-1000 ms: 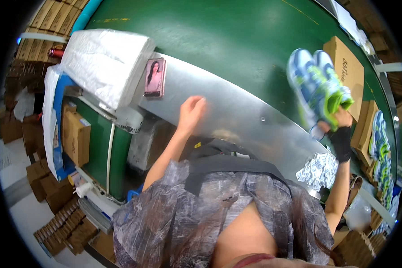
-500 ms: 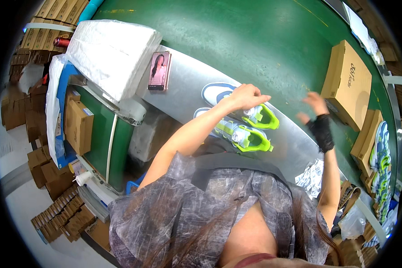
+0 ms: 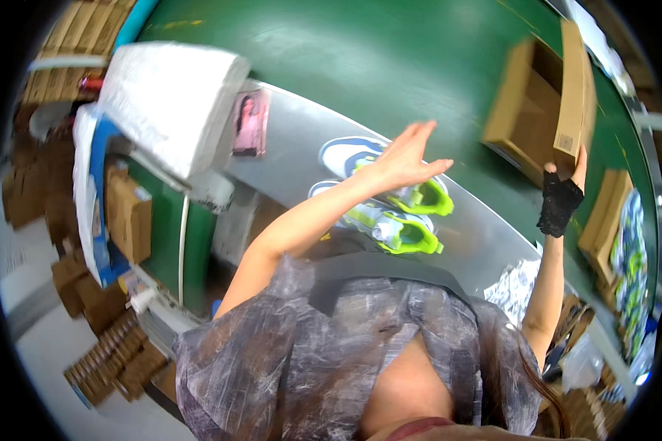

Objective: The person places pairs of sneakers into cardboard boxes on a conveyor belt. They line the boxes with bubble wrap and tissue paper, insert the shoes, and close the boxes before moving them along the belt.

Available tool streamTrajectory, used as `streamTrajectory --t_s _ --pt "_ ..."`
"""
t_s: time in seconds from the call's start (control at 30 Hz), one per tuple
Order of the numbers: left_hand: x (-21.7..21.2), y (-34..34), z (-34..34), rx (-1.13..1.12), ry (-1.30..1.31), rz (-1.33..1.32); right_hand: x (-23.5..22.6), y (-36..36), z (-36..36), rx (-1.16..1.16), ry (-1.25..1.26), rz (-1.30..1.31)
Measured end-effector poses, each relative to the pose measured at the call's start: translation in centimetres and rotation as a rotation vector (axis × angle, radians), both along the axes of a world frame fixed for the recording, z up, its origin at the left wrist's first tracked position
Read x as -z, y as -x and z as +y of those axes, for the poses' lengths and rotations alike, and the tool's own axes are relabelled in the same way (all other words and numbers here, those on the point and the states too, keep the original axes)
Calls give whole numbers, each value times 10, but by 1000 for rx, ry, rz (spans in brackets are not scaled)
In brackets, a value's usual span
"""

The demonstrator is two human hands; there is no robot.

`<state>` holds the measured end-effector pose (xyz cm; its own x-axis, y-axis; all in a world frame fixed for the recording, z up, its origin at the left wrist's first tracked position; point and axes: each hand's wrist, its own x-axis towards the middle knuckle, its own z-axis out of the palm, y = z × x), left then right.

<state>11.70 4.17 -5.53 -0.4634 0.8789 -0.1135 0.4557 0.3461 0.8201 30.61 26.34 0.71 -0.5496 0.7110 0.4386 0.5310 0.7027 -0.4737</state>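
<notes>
My left hand (image 3: 407, 160) hovers over a pair of white, blue and lime-green sneakers (image 3: 418, 235), its fingers spread and nothing in them. The shoes lie side by side on a metal surface (image 3: 290, 147), partly hidden under my left hand and forearm. On the right, my right hand (image 3: 564, 195), in a black fingerless glove, grips the near end of a brown shoebox lid (image 3: 572, 95) between thumb and fingers. The lid stands up along the right side of the shoebox (image 3: 509, 117). The box is open on the green surface, and I see bare cardboard inside.
A phone (image 3: 250, 125) with a portrait on its screen lies beside a white plastic-wrapped stack (image 3: 169, 103). Crumpled printed paper (image 3: 513, 290) sits near my right forearm. Further right is another box (image 3: 604, 220) beside blue-and-green patterned material (image 3: 630, 264).
My right hand has moved right onto the shoebox lid, and the closed box is now open with its lid raised. My left hand has lifted off the shoes and its fingers have spread.
</notes>
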Motion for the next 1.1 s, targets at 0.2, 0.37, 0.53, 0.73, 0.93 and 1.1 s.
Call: streamTrajectory --t_s 0.2,0.37,0.53,0.73,0.93,1.1 --pt "-64 0 32 127 -388 582 -77 -7 -27 97 691 650" --pt "6 36 36 286 351 611 7 -115 48 130 1495 673" --pt "2 43 31 290 230 703 113 -251 92 514 697 2" --pt "10 50 20 246 203 773 126 -190 53 497 667 -1016" --pt "11 58 16 195 184 730 141 -164 3 402 212 -432" --pt "16 62 2 245 269 635 47 -73 -84 91 -14 34"
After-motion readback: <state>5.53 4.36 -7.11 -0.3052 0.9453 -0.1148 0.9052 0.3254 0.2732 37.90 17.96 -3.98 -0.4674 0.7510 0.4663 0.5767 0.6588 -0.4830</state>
